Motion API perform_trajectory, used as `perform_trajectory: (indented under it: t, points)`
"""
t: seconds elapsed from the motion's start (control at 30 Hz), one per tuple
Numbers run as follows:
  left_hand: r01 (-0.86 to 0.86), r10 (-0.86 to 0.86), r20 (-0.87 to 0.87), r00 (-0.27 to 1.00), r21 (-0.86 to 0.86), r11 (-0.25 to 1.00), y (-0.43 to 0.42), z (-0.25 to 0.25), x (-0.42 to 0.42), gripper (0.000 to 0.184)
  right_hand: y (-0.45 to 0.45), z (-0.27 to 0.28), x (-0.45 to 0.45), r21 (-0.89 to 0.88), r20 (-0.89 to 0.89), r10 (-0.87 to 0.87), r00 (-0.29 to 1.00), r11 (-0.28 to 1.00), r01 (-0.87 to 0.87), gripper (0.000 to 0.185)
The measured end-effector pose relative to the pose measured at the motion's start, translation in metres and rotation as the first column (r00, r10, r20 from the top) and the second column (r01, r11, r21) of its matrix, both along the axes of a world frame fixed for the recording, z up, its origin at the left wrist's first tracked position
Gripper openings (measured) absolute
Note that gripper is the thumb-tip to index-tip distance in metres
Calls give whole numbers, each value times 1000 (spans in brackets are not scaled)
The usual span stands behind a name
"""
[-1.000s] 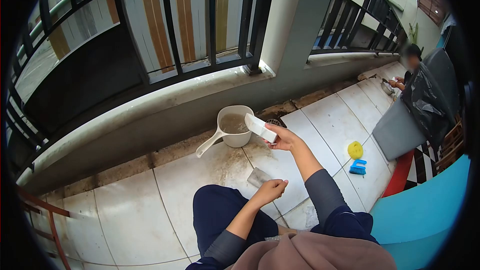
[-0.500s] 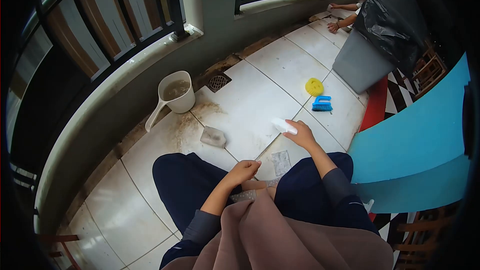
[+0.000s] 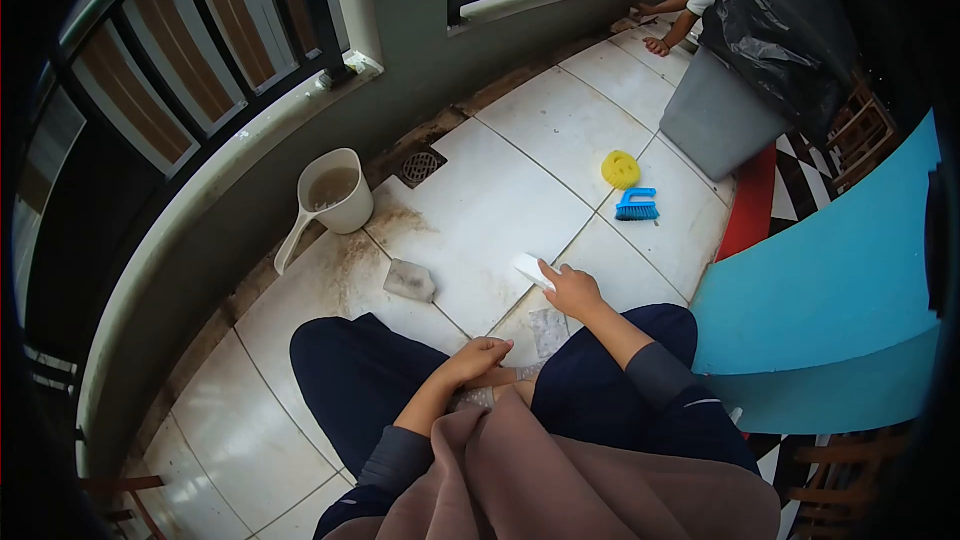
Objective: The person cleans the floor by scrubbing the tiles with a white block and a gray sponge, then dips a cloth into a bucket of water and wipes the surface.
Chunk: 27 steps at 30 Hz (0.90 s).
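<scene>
My right hand (image 3: 572, 290) is closed around a white sponge block (image 3: 536, 270), which rests against the white floor tiles beside a grout line. Over my lap, my left hand (image 3: 478, 360) is curled closed, and no object shows in it. A worn grey-white block (image 3: 409, 281) lies on the tiles left of the sponge. Just below my right hand is a small grey-and-white patterned sheet (image 3: 548, 332). Farther off, a blue scrub brush (image 3: 637, 205) lies beside a round yellow sponge (image 3: 620, 170).
A white dipper (image 3: 338, 202) of murky water stands by the low wall, next to a floor drain (image 3: 419, 166). Brown dirt stains the tiles near it. A grey bin (image 3: 722, 118) with a black bag stands right, another person's hand (image 3: 656, 46) beyond it. A blue surface (image 3: 820, 270) borders the right.
My right hand has moved the white sponge slightly left and closer to me. My left hand stays curled over my lap. The view has shifted a little, and the other person leans farther into sight.
</scene>
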State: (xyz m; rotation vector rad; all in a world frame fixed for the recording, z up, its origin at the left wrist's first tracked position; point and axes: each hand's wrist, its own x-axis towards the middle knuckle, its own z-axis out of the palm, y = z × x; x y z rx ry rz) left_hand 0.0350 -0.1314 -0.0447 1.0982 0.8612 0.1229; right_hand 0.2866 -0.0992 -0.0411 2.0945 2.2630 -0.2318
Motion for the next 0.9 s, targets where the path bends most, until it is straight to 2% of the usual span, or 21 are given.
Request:
perform_trajectory:
  t: [0.03, 0.13, 0.27, 0.37, 0.4, 0.5, 0.53, 0.63, 0.67, 0.77, 0.9]
  points:
    - [27, -27, 3, 1000, 7, 1000, 0, -1, 3, 42, -1, 1, -1, -15, 9, 11, 1000, 1000, -11, 61]
    - [80, -79, -15, 997, 51, 995, -1, -9, 6, 44, 16, 0, 8, 30, 22, -219, 976, 976, 218, 59]
    - [69, -69, 13, 998, 0, 998, -1, -15, 10, 45, 3, -1, -15, -9, 100, 57, 993, 998, -56, 61]
    - [116, -115, -22, 993, 46, 992, 3, -15, 10, 44, 15, 4, -8, -20, 130, -46, 990, 999, 49, 62]
    - [114, -113, -22, 993, 51, 992, 3, -14, 9, 44, 23, 4, -3, -17, 135, -148, 980, 988, 151, 64]
    - [114, -113, -24, 993, 57, 992, 0, -8, 10, 44, 31, -3, -10, -19, 86, -220, 972, 975, 223, 72]
    - [113, -112, -26, 993, 56, 992, 0, -7, 11, 44, 24, -4, -18, 8, 75, -128, 989, 992, 127, 70]
    - [111, -110, -24, 994, 65, 992, 2, -4, 10, 44, 24, 10, -20, -98, 65, -119, 991, 987, 125, 56]
    - [113, -112, -20, 994, 69, 991, 3, -2, 10, 44, 29, 9, -10, -72, 65, -191, 979, 978, 195, 50]
    - [130, -125, -64, 990, 79, 988, 3, 8, 9, 44, 37, 0, 1, -27, 74, -305, 949, 951, 308, 51]
    - [121, -117, -45, 992, 91, 989, 4, 5, 11, 44, 21, 33, -27, -137, -2, -239, 971, 962, 237, 71]
